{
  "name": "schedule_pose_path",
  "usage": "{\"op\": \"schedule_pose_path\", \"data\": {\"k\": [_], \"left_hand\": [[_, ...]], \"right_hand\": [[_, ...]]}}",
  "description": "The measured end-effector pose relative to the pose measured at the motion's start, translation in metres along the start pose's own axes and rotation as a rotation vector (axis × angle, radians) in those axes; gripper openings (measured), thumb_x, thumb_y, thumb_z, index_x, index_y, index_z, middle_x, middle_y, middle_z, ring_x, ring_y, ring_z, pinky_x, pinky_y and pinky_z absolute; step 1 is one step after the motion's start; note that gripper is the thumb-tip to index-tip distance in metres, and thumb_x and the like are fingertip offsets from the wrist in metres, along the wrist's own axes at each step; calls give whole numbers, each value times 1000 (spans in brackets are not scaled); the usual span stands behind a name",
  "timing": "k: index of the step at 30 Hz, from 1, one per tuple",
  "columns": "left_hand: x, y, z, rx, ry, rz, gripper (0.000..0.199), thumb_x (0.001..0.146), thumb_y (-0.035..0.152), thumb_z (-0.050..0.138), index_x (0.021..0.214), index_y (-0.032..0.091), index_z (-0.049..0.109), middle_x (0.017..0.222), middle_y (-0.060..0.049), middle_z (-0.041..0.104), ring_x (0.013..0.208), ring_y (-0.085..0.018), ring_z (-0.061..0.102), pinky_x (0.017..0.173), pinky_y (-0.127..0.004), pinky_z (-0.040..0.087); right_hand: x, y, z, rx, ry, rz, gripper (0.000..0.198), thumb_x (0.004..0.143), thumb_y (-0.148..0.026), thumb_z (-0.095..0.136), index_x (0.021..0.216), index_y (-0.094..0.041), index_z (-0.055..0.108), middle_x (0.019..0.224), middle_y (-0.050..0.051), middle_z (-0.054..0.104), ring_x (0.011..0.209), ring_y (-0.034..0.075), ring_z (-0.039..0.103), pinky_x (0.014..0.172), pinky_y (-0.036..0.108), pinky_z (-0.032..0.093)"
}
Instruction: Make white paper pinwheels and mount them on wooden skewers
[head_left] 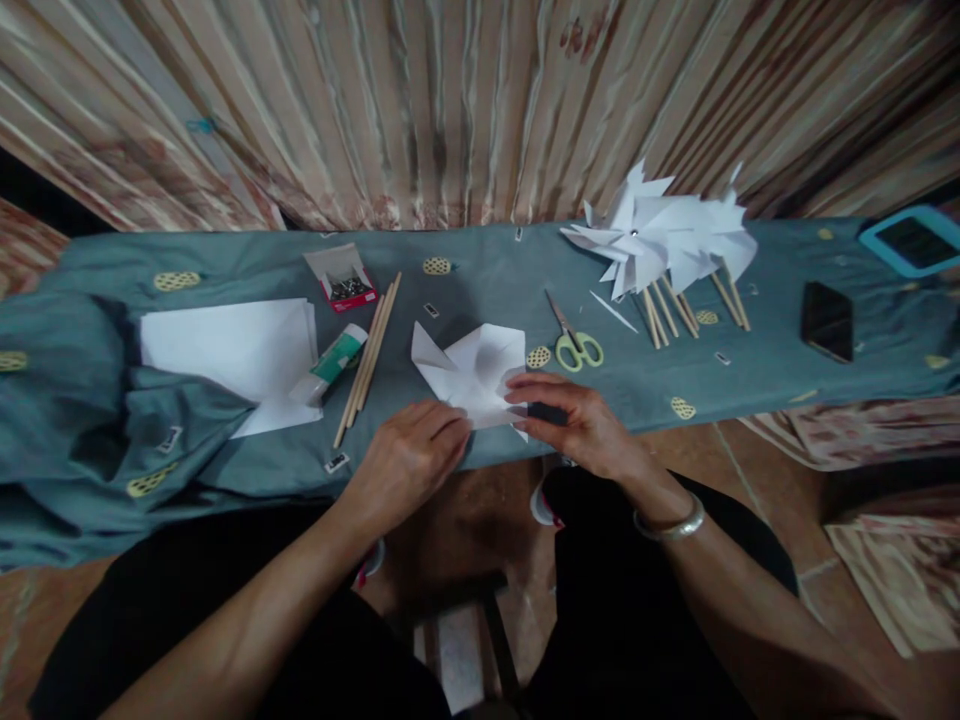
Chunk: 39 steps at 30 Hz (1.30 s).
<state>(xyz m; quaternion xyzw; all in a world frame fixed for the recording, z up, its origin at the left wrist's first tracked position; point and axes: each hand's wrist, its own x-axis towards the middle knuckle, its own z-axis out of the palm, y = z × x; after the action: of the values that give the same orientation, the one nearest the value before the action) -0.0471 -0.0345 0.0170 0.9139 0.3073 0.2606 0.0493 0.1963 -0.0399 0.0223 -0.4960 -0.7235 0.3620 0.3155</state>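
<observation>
A white paper pinwheel [480, 365], cut and partly curled, lies at the table's front edge between my hands. My left hand [420, 450] pinches its lower left edge, the fingers pressed together. On the right edge, my right hand [581, 420] holds the paper between thumb and fingers. Just beyond that hand lie scissors [574, 348] with green handles. Left of the pinwheel are several wooden sticks [371, 350], a green and white glue tube [337, 358] and an opened red box of pins [350, 290].
White paper sheets [225, 340] lie at the left, partly under bunched cloth. Finished pinwheels on sticks [667, 235] are piled at the back right. A paper scrap [615, 312], a dark phone [827, 320] and a blue-framed device [915, 242] also rest on the green tablecloth [480, 265].
</observation>
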Motion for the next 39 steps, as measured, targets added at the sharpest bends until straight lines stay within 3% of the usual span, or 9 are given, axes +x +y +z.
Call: {"op": "schedule_pose_path", "data": {"k": [6, 14, 24, 39], "left_hand": [[-3, 3, 0, -33, 24, 37, 12, 90, 13, 57, 95, 9, 66, 92, -10, 71, 83, -21, 65, 75, -35, 58], [-6, 6, 1, -83, -39, 12, 34, 91, 10, 53, 124, 10, 55, 97, -11, 70, 87, -21, 64, 78, -36, 58], [-7, 5, 7, -150, -11, -20, 25, 91, 10, 53, 115, 8, 61, 102, -12, 69, 92, -21, 62, 81, -36, 58], [-6, 1, 11, -299, 13, -151, 22, 91, 12, 54, 108, 12, 66, 101, -10, 71, 91, -19, 65, 80, -34, 58]], "right_hand": [[3, -6, 6, 169, -14, 43, 4, 82, -22, 71, 85, -23, 74, 111, 6, 70, 107, 20, 65, 99, 39, 49], [12, -5, 20, 41, 114, 47, 4, 82, -20, 69, 78, -21, 69, 106, 7, 70, 100, 20, 66, 93, 38, 50], [23, -9, 30, -119, 166, -5, 6, 79, -15, 69, 75, -20, 68, 100, 7, 71, 95, 21, 67, 90, 36, 52], [21, -12, 31, -141, 185, 19, 6, 81, -16, 67, 85, -21, 69, 99, 6, 71, 95, 21, 66, 87, 36, 53]]}}
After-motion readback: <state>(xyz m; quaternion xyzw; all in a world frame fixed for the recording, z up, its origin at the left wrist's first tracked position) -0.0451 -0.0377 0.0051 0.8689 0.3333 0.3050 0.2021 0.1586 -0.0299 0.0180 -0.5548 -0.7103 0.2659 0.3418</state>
